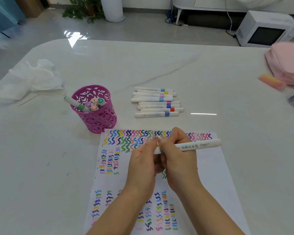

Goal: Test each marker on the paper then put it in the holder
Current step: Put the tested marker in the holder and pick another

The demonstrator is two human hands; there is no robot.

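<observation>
Both hands meet over the sheet of paper [210, 175], which is covered in coloured squiggles. My right hand [178, 158] grips a white marker [197, 145] whose barrel points right. My left hand [143, 160] pinches that marker's left end, where a white cap shows between the fingers. The magenta cut-out holder [95, 114] stands upright beyond the paper's left corner, with several capped markers inside. A pile of several white markers [156, 102] with coloured bands lies on the table behind the paper.
A crumpled white tissue [29, 78] lies at the far left of the white marble table [41, 158]. A pink pouch [288, 63] and an orange-pink eraser [271, 81] sit at the right edge. A microwave [265, 29] stands on the floor beyond.
</observation>
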